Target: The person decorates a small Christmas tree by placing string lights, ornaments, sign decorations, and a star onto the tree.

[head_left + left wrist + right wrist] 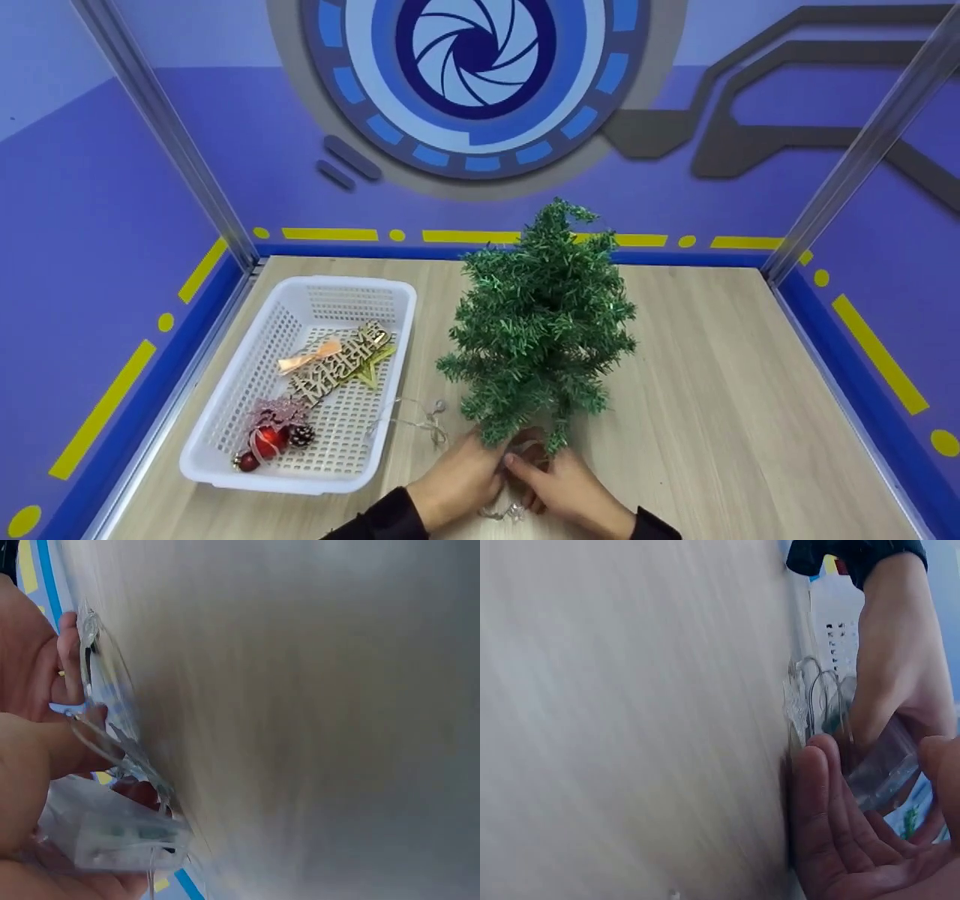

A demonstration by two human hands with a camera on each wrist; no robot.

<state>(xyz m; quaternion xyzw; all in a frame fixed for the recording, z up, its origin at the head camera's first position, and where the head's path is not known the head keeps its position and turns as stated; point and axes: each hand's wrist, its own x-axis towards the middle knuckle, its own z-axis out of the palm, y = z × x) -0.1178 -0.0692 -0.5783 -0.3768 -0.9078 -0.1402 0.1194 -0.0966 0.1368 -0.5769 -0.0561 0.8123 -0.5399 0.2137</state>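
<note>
Work area: pale wood-grain table [750,412], blue-purple printed panels [195,150] behind and at both sides. Green tinsel tree [544,322] stands upright near the middle; both hands are low at its near side, just above the table.

Left hand [463,472]: thumb and fingers wrapped about a clear plastic box [127,844], which sits between the two hands. Thin clear wire [409,421] loops by the left thumb. Right hand [574,487]: fingers extended and slightly bent, close beside the box, with no firm grip seen; the wrist views are soft, so whether the fingertips touch box or wire cannot be told. A small clear ornament [516,512] lies on the table just below the hands.

To the left of the tree: white plastic basket [285,484], perforated; a stretch of the wire crosses its tree-side rim onto the table. Contents, far half: peach bow [309,356], gold lettering [326,375], gold star [371,367] beside the lettering. Near half: pink snowflake [279,411], red bauble [270,442], smaller red ball [247,461], pine cone [301,435] next to the bauble
</note>
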